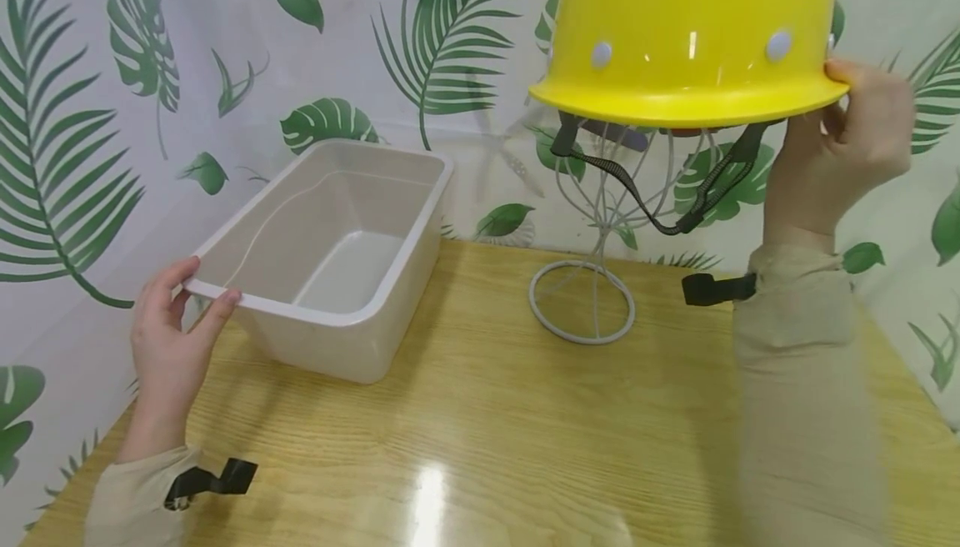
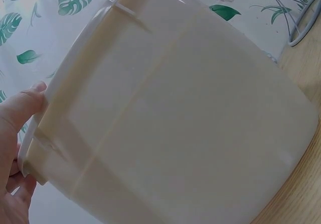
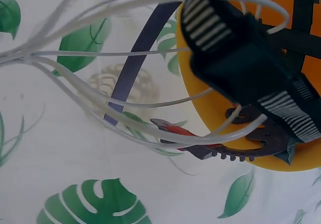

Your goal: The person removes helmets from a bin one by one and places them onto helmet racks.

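Observation:
A yellow hard hat point(image 1: 690, 38) is over the top of a white wire stand point(image 1: 600, 222); whether it rests on the stand cannot be told. My right hand point(image 1: 870, 130) grips the hat's brim at its right side, thumb on top. A black chin strap point(image 1: 633, 188) hangs in a loop below the brim. The right wrist view shows the hat's underside point(image 3: 286, 162), a dark ratchet band and the stand's wires point(image 3: 105, 13) close up. At the left, my left hand point(image 1: 172, 330) pinches the near left corner of a beige plastic tub point(image 1: 352, 347). Nothing shows inside the tub.
A wood-grain table point(image 1: 487, 430) carries the tub and the stand's round base point(image 1: 534, 301). Behind it hangs a white leaf-print cloth point(image 1: 247, 88), with the tub's far end close to it. Black straps point(image 1: 720, 287) stick out from both wrists.

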`<state>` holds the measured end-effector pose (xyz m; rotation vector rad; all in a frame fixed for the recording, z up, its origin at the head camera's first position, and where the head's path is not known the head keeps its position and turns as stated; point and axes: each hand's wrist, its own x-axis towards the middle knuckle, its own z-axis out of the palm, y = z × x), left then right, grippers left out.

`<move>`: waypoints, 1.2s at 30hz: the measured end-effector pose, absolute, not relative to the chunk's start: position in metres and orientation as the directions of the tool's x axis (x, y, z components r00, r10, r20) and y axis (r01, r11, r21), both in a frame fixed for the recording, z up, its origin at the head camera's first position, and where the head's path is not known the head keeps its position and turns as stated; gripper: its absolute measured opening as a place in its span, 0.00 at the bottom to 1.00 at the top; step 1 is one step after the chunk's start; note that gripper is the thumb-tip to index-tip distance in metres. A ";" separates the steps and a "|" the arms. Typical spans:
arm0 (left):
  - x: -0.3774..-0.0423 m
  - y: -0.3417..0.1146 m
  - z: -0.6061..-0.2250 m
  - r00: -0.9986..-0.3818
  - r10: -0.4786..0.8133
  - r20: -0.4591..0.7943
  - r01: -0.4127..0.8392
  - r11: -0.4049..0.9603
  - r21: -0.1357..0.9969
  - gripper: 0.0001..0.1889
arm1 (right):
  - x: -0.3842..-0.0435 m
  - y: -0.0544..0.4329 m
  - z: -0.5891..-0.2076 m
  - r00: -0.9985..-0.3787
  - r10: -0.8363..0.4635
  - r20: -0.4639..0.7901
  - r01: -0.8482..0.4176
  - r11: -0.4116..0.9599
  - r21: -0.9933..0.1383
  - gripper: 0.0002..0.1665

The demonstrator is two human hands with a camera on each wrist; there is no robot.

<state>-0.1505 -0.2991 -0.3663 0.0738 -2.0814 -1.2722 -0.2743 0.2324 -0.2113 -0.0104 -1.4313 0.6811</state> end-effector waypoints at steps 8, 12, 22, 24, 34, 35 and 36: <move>-0.151 -0.298 -0.369 -0.764 -0.379 0.522 0.286 0.526 0.801 0.30 | -0.277 0.233 -0.228 -0.021 0.454 0.891 -0.429 0.801 -0.418 0.15; -0.152 -0.298 -0.369 -0.767 -0.380 0.517 0.283 0.522 0.804 0.30 | -0.277 0.234 -0.237 -0.016 0.462 0.887 -0.436 0.795 -0.422 0.16; -0.149 -0.296 -0.366 -0.767 -0.393 0.507 0.266 0.524 0.809 0.30 | -0.276 0.237 -0.268 -0.058 0.418 0.906 -0.448 0.801 -0.398 0.16; -0.148 -0.296 -0.365 -0.764 -0.392 0.513 0.273 0.525 0.807 0.30 | -0.275 0.237 -0.275 -0.068 0.402 0.913 -0.454 0.803 -0.387 0.16; -0.150 -0.297 -0.368 -0.748 -0.386 0.540 0.302 0.527 0.794 0.29 | -0.272 0.236 -0.294 -0.098 0.365 0.926 -0.500 0.786 -0.363 0.09; -0.150 -0.297 -0.368 -0.747 -0.385 0.541 0.302 0.529 0.793 0.29 | -0.273 0.238 -0.296 -0.101 0.348 0.932 -0.507 0.788 -0.350 0.09; -0.150 -0.297 -0.368 -0.748 -0.386 0.540 0.302 0.527 0.794 0.29 | -0.273 0.239 -0.298 -0.105 0.331 0.938 -0.510 0.791 -0.336 0.09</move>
